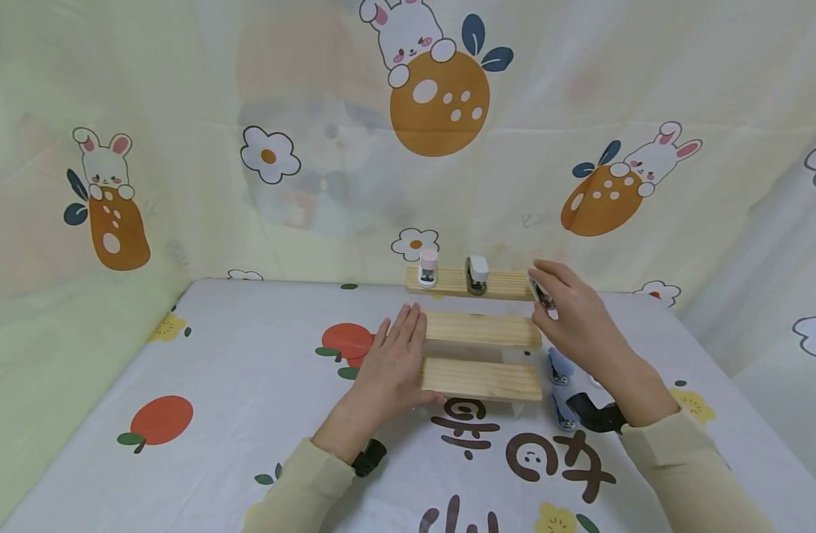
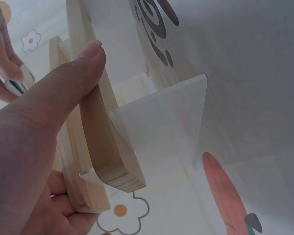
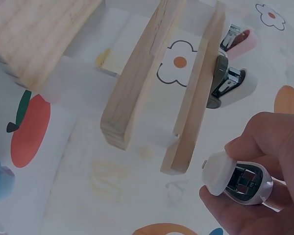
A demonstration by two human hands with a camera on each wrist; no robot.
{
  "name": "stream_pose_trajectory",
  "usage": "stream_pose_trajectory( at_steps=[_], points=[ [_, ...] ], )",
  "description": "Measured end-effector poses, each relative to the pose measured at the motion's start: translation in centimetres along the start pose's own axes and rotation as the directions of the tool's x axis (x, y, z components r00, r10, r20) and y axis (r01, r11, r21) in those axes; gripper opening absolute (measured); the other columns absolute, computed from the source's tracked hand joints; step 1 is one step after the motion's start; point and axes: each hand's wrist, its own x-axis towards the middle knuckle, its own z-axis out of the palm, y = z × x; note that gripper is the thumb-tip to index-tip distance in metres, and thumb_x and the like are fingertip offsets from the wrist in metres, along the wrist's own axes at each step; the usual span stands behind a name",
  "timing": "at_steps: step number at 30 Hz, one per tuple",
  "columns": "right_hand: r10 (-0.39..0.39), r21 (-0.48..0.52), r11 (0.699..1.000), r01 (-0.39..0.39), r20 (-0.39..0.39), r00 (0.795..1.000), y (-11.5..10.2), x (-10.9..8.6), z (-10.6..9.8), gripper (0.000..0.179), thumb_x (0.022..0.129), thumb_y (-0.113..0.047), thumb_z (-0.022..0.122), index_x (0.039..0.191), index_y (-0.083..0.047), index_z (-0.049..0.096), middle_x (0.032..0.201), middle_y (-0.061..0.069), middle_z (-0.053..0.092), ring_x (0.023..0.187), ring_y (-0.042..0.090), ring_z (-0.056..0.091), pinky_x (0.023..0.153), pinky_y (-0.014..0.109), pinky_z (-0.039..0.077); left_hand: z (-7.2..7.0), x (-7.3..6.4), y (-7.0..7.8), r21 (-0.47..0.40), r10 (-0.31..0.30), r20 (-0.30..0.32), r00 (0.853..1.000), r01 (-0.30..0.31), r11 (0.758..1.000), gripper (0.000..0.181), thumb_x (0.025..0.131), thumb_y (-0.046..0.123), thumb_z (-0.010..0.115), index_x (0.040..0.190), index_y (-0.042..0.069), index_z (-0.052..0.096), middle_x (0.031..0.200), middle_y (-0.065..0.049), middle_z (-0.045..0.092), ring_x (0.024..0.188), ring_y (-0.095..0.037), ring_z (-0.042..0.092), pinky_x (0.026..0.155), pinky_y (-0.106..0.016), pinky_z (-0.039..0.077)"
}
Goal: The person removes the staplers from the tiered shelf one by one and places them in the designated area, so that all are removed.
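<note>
A three-step wooden display rack (image 1: pixel 483 376) with clear plastic sides stands on the table. My left hand (image 1: pixel 393 364) grips its left end, the thumb (image 2: pixel 81 73) on the lowest board's edge and the fingers at the middle board's end. Off the top board's right end, my right hand (image 1: pixel 577 318) holds a small white stapler (image 3: pixel 247 182) between thumb and fingers; in the right wrist view it is apart from the board. A pink-and-white stapler (image 1: pixel 428 268) and a white-and-dark stapler (image 1: pixel 477 275) stand on the top board. The middle and lowest boards are bare.
Two blue staplers (image 1: pixel 560 366) lie right of the rack, below my right forearm, with a partly hidden white item (image 1: pixel 595 382) beside them. A printed cloth (image 1: pixel 161 422) covers the table. Behind the rack hangs a patterned curtain (image 1: pixel 341 178).
</note>
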Motion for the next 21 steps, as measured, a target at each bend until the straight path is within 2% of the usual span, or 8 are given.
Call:
stream_pose_trajectory(
  at_steps=[8, 21],
  points=[
    [0.023, -0.012, 1.0, -0.023, -0.013, 1.0, 0.0, -1.3, -0.4, 0.046, 0.082, 0.009, 0.065, 0.127, 0.011, 0.058, 0.137, 0.027, 0.053, 0.116, 0.043, 0.058, 0.089, 0.056, 0.055, 0.1, 0.0, 0.0, 0.003, 0.0, -0.005, 1.0, 0.0, 1.0, 0.132, 0.06, 0.061, 0.088, 0.156, 0.0, 0.021, 0.165, -0.014, 0.021, 0.155, -0.027, 0.017, 0.126, -0.046, 0.019],
    [0.05, -0.012, 0.999, -0.051, -0.035, 0.998, 0.6, -3.7, -0.8, 0.051, 0.079, 0.011, 0.068, 0.128, 0.01, 0.058, 0.138, 0.026, 0.053, 0.118, 0.043, 0.057, 0.086, 0.058, 0.055, 0.1, 0.0, 0.0, -0.003, 0.001, -0.006, 1.0, -0.001, 1.0, 0.132, 0.06, 0.06, 0.088, 0.156, 0.0, 0.022, 0.165, -0.014, 0.021, 0.154, -0.027, 0.018, 0.126, -0.046, 0.02]
  ],
)
